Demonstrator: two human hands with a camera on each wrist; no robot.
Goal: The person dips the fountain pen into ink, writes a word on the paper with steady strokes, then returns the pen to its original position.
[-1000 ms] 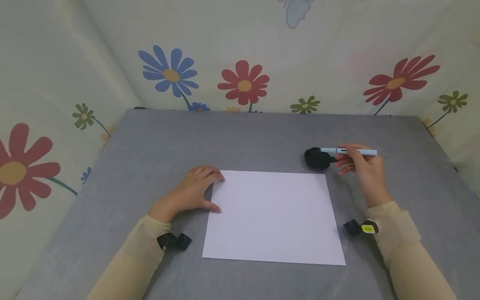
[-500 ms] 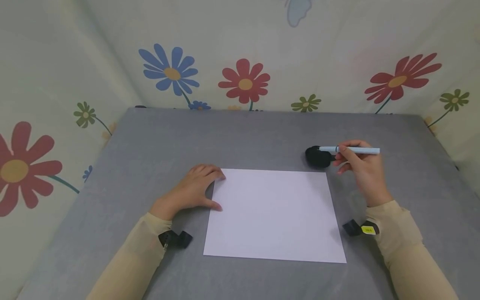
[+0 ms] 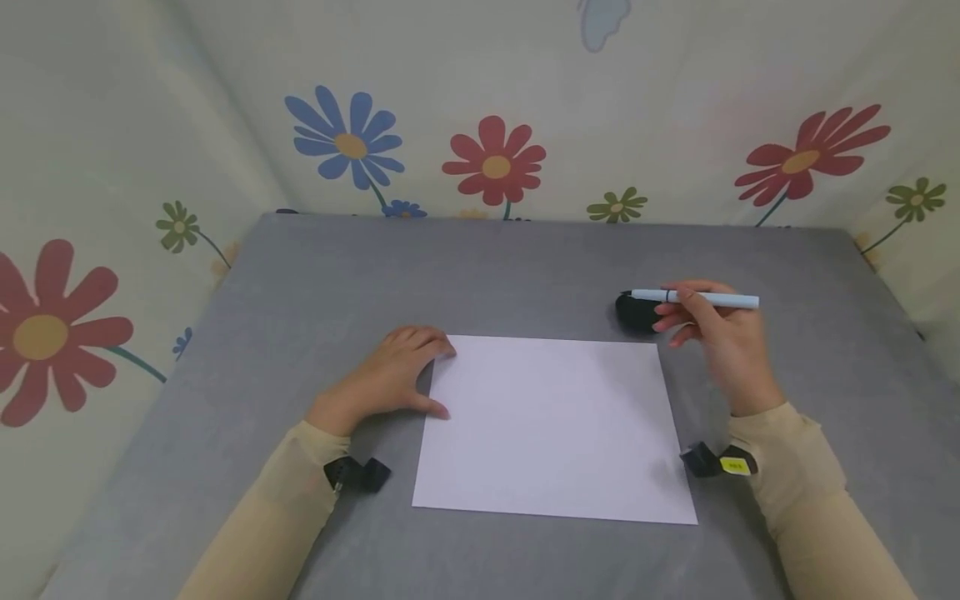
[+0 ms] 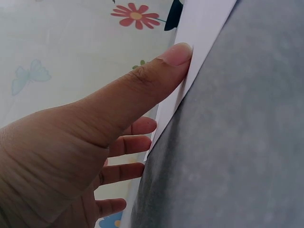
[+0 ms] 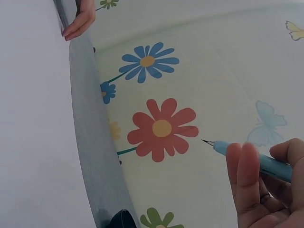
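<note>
A white sheet of paper (image 3: 555, 429) lies on the grey table. My left hand (image 3: 397, 371) rests at its left edge, fingers spread, with the thumb and fingertips on the paper; the left wrist view shows the thumb (image 4: 156, 78) lying along that edge. My right hand (image 3: 723, 342) pinches a light blue fountain pen (image 3: 738, 301) between thumb and fingers, beyond the sheet's far right corner. Its bare metal nib (image 5: 207, 142) points left, held up off the table in the right wrist view. Behind the pen sits a black rounded object (image 3: 636, 315), partly covered by the pen and fingers.
The grey cloth-covered table (image 3: 450, 267) reaches back to a pale curtain (image 3: 667, 83) printed with flowers. Small black cameras are strapped to both wrists, the left one (image 3: 367, 475) beside the paper and the right one (image 3: 701, 459) over its right edge.
My right hand has shifted the pen slightly left, so its dark nib now shows past the black object's far left edge. The left hand stays on the paper.
</note>
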